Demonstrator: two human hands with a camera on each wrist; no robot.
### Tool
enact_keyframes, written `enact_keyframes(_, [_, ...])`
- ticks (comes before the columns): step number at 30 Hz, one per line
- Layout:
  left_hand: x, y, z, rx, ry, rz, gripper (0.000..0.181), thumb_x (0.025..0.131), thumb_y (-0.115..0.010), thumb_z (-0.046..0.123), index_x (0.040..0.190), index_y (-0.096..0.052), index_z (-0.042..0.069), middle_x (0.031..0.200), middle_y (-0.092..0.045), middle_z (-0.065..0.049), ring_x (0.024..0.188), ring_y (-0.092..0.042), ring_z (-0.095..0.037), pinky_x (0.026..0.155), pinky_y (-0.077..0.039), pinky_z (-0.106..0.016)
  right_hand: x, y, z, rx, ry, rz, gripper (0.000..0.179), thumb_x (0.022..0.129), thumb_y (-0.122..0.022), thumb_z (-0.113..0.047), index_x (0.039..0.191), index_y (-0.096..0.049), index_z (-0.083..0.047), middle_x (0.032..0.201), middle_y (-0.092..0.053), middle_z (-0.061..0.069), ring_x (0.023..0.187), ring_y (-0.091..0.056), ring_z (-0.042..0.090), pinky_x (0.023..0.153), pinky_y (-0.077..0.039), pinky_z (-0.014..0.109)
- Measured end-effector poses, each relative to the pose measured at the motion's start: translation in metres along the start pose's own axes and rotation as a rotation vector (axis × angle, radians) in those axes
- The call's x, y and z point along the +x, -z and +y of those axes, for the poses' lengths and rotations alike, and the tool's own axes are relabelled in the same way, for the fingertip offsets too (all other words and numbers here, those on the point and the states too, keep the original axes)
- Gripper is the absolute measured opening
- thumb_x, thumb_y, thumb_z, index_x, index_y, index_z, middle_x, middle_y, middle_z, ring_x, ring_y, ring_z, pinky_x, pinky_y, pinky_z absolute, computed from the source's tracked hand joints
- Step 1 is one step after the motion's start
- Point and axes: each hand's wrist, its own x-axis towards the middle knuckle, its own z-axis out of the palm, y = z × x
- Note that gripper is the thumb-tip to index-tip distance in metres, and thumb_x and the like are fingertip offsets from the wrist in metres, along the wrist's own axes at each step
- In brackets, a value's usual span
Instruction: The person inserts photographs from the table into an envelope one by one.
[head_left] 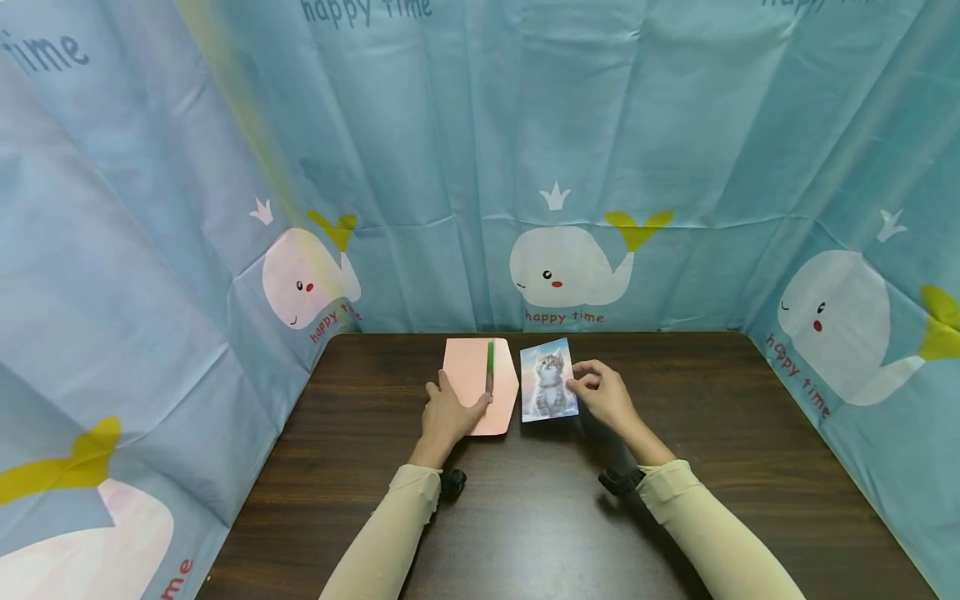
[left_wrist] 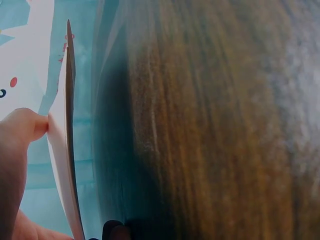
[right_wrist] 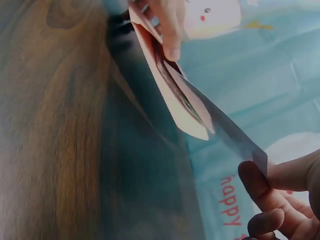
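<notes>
A pink envelope [head_left: 461, 367] stands raised off the table, its flap [head_left: 507, 387] spread toward the right. My left hand [head_left: 447, 414] grips its left and lower part, thumb across the front. Along the parted mouth a narrow green and brown strip [head_left: 490, 367] shows; what it belongs to is mostly hidden. My right hand [head_left: 602, 398] pinches the right edge of a kitten picture card [head_left: 550, 387] between thumb and fingers. In the right wrist view the card [right_wrist: 232, 131] appears edge-on close to the envelope's mouth; whether they touch I cannot tell.
Underneath lies a dark wood-grain table [head_left: 675, 400], its far edge against a blue curtain [head_left: 420, 167] printed with whales. The curtain also rises along the left and right sides. Dark straps with camera mounts [head_left: 621, 481] sit at both wrists.
</notes>
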Motion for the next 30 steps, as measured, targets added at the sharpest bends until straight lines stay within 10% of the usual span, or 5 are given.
enact_keyframes(30, [-0.004,0.003,0.003,-0.003,0.001,-0.003,0.119,0.091,-0.075,0.064,0.169,-0.017,-0.005,0.146,-0.039,-0.038,0.093,-0.067,-0.051,0.085,-0.058,-0.059,0.044,-0.066,-0.001,0.113,-0.089,-0.006,0.027,0.099,-0.078,-0.014,0.12,-0.07,0.001,0.089,-0.079,0.017,0.069,-0.056,0.013,0.063,-0.042,0.029])
